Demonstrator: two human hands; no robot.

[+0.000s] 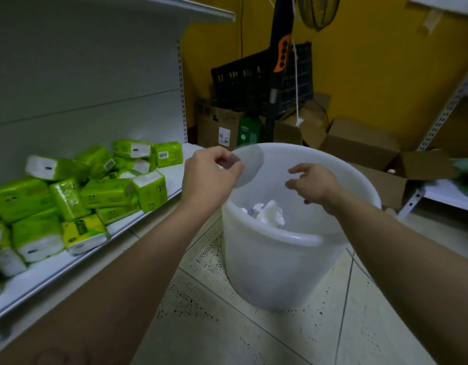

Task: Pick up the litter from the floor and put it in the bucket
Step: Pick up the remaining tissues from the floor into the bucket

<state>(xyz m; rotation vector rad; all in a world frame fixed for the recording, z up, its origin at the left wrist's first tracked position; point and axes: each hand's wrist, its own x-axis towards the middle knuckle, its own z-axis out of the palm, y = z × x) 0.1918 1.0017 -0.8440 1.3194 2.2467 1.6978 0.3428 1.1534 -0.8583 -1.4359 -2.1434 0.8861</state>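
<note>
buckets: 1 (293,259) | hands: 2 (209,177) | crates: 1 (243,85)

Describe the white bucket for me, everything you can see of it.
The bucket is round, translucent white plastic with a thick rolled rim. It stands upright and open on the speckled tiled floor, beside the low shelf. Crumpled white paper lies inside. Both hands hover over its mouth; whether either one touches the rim cannot be told.
</note>
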